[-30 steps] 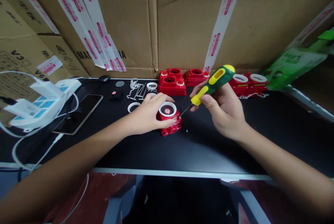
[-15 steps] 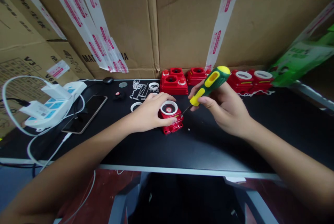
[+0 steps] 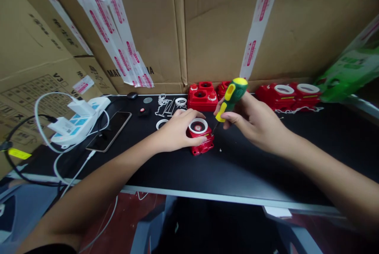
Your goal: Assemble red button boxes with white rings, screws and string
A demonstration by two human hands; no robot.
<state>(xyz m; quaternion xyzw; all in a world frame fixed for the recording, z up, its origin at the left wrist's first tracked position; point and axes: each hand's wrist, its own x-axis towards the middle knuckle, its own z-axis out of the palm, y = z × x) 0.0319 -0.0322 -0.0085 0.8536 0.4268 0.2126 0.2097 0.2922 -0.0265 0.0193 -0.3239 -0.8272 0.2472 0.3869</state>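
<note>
My left hand (image 3: 179, 131) is wrapped round a small red housing (image 3: 201, 148) and holds it against the table. A white ring (image 3: 198, 126) sits on top of it, round a dark centre with a red and white mark. In my right hand (image 3: 256, 122) is a screwdriver (image 3: 233, 94) with a green and yellow handle. Its thin shaft slants down to the right side of the housing, and the tip is at or very near a small screw there. A tiny screw (image 3: 220, 150) lies on the table just right of the housing.
Behind stand several red housings (image 3: 203, 102), with more white-ringed red units (image 3: 284, 92) at the right. White rings (image 3: 181, 102) and thin metal parts lie behind my left hand. A phone (image 3: 109, 131) and a power strip (image 3: 79, 122) with cables occupy the left. Cardboard boxes (image 3: 216, 29) wall the back.
The whole view has shifted, so things appear slightly further right and lower. The screwdriver handle has turned more upright, its tip still by the housing's right side. My left hand keeps its hold.
</note>
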